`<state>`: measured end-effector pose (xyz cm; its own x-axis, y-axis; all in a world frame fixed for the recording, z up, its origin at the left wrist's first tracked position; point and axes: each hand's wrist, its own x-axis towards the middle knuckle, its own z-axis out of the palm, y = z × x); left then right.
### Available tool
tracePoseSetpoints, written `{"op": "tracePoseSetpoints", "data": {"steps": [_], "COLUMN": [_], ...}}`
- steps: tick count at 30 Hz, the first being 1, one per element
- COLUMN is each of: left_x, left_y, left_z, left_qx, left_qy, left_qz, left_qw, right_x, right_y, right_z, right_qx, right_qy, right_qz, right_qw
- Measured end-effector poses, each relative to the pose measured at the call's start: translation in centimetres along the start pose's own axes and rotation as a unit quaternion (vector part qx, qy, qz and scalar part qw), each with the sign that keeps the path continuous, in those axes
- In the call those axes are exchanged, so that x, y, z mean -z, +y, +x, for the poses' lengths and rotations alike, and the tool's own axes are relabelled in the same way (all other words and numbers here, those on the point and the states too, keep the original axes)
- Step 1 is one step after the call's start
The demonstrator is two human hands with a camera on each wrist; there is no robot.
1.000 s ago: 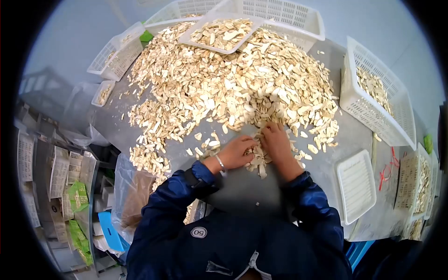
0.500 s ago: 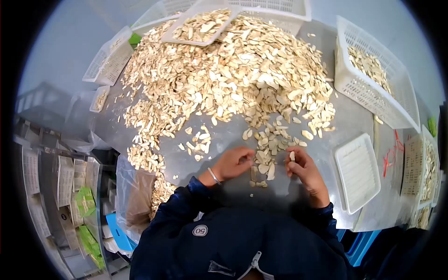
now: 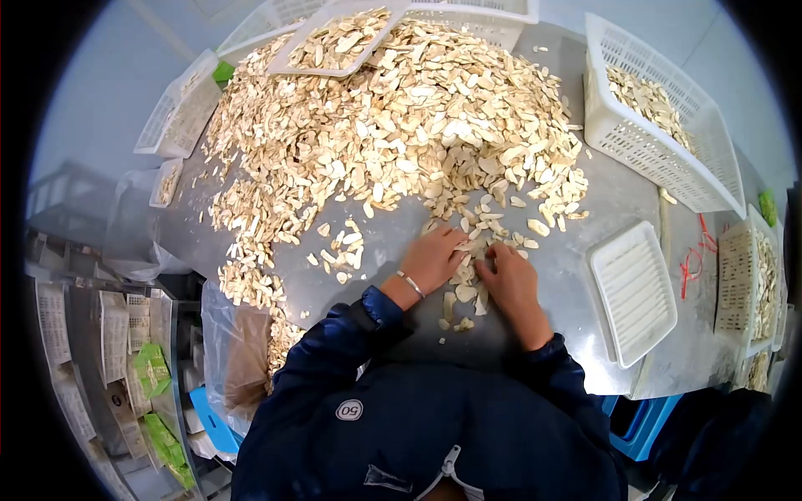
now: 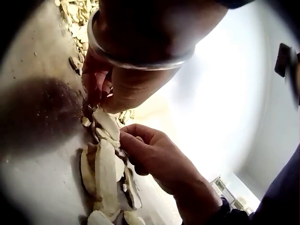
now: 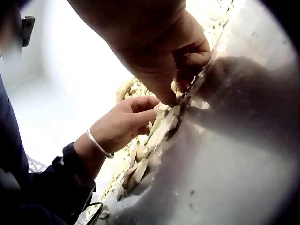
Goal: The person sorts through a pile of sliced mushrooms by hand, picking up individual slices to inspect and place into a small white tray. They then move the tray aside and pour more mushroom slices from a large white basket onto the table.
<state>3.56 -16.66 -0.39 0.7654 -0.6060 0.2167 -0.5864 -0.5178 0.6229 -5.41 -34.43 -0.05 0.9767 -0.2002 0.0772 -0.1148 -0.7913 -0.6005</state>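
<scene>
Pale dried slices (image 3: 465,293) lie in a small strip on the metal table, between my two hands. My left hand (image 3: 434,257), with a silver bangle at the wrist, reaches into the strip's left side. In the right wrist view the fingers of my left hand (image 5: 124,119) stretch out to touch the slices. My right hand (image 3: 514,288) comes in from the right. Seen from the left wrist, my right hand (image 4: 154,150) has curled fingers, and its thumb and forefinger pinch the edge of a slice (image 4: 107,123). Palms and some fingertips are hidden.
A large heap of slices (image 3: 359,134) spreads beyond the hands, with a shallow tray (image 3: 313,72) on top. White baskets stand behind it, and a white basket (image 3: 660,159) at right. An upturned-looking ribbed white tray (image 3: 632,292) lies right, near red string (image 3: 689,267).
Both hands first drew apart from the heap's edge, the right one holding a slice, and now have come back together at the strip. The view has shifted slightly, and the strip lies more spread out.
</scene>
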Motion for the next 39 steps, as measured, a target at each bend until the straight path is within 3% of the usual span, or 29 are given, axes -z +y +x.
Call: {"op": "tracePoseSetpoints", "data": {"steps": [1, 4, 8, 10, 12, 15, 19, 25, 31, 34, 35, 39], "left_x": [-0.1, 0.8, 1.8, 2.5, 2.7, 2.2, 1.7, 2.4, 3.3, 2.8, 2.9, 3.4], "left_y": [-0.3, -1.3, -2.0, -1.6, -1.3, -1.2, -0.6, 0.4, 1.3, 1.1, 1.2, 2.1], "left_z": [-0.1, -1.4, -3.0, -3.1, -3.2, -3.5, -4.2, -4.5, -4.7, -4.7, -4.7, -4.7], "left_qx": [-0.008, 0.102, 0.191, 0.216, 0.221, 0.207, 0.182, 0.207, 0.12, -0.047, -0.06, -0.086], "left_qy": [0.004, -0.039, -0.042, -0.058, -0.069, -0.065, -0.035, -0.079, -0.024, 0.082, 0.086, 0.103], "left_qz": [-0.007, -0.15, -0.266, -0.29, -0.269, -0.273, -0.322, -0.35, -0.175, -0.037, -0.026, -0.002], "left_qw": [1.0, 0.983, 0.944, 0.931, 0.935, 0.937, 0.928, 0.91, 0.977, 0.995, 0.994, 0.991], "right_x": [-0.2, 0.4, 2.5, 2.3, 2.2, 2.8, 1.9, -0.5, 0.7, 1.3, 1.4, 1.1], "right_y": [0.3, 0.7, 0.4, 1.3, 1.4, -0.1, -2.0, -2.6, -1.8, -2.1, -2.1, -2.5], "right_z": [0.2, 0.1, 0.0, -0.2, -0.3, -0.3, 0.1, -0.1, -0.3, -0.5, -0.6, -1.1], "right_qx": [-0.003, -0.026, -0.09, -0.086, -0.083, -0.057, -0.031, -0.01, -0.014, -0.044, -0.056, -0.075], "right_qy": [-0.008, -0.028, -0.084, -0.063, -0.013, -0.014, -0.1, -0.099, -0.056, -0.044, -0.044, -0.159], "right_qz": [0.003, 0.055, 0.151, 0.123, 0.067, 0.12, 0.191, 0.197, 0.177, 0.178, 0.186, 0.328], "right_qw": [1.0, 0.998, 0.981, 0.987, 0.994, 0.991, 0.976, 0.975, 0.983, 0.982, 0.98, 0.928]}}
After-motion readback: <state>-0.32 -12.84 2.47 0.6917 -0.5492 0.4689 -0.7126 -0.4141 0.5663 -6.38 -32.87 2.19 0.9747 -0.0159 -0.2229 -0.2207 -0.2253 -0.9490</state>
